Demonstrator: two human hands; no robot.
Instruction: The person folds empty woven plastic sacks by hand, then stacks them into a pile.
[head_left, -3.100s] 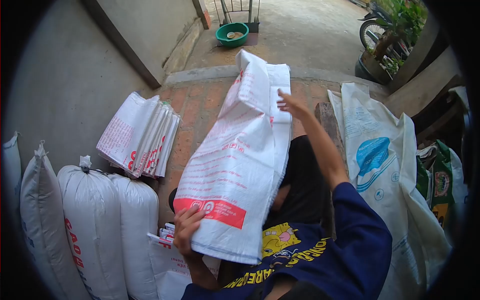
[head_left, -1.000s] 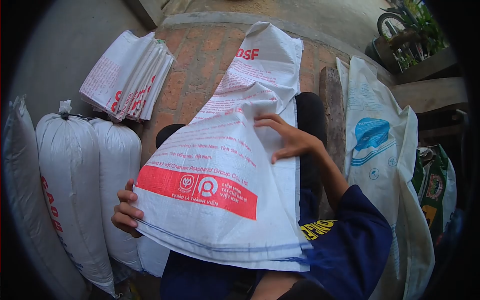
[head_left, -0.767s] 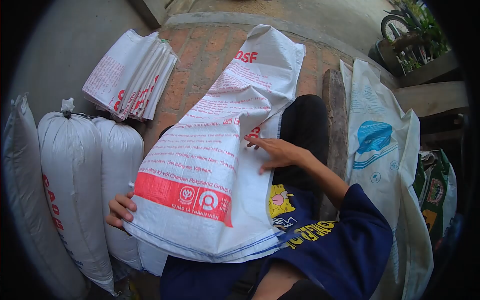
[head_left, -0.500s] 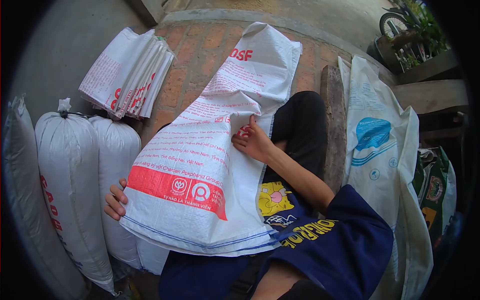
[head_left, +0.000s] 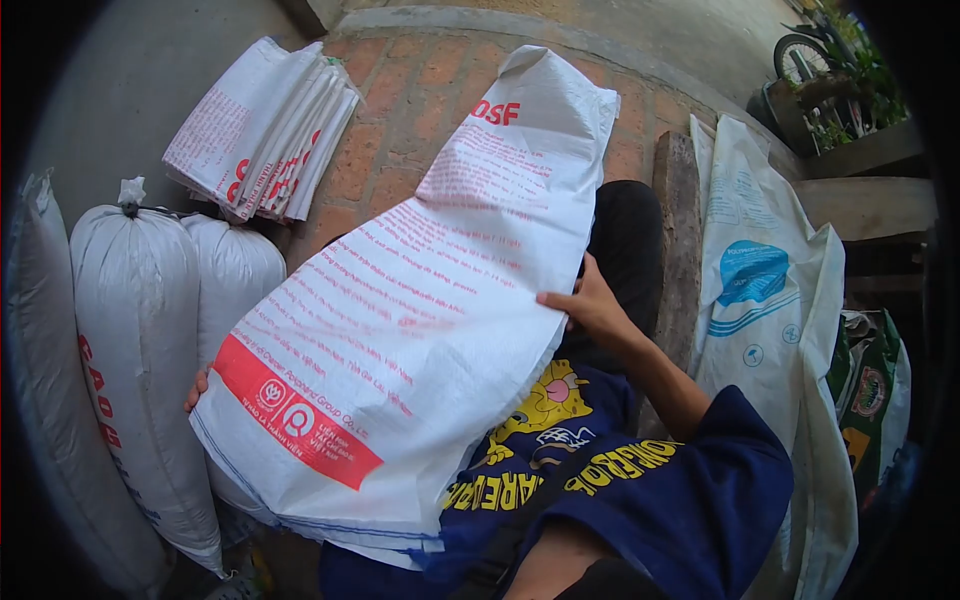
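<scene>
A white woven plastic sack [head_left: 440, 280] with red print lies spread over my lap, its far end raised at an angle. Fingers of my left hand [head_left: 197, 388] curl at its left edge, near the red band; the rest of that hand is behind the sack. On the other side, my right hand [head_left: 598, 308] pinches the right edge, thumb on top and fingers partly hidden underneath. The blue-stitched hem [head_left: 350, 532] hangs toward my waist.
A stack of folded sacks [head_left: 262, 130] sits at the upper left on the brick floor [head_left: 405, 110]. Filled white sacks [head_left: 140, 360] stand along the left. To my right are a wooden beam [head_left: 676, 250] and a large white sheet-like sack [head_left: 760, 330].
My right hand has moved from the sack's middle to its right edge and grips there. The sack is smoother, and its lower end has shifted left with my left hand.
</scene>
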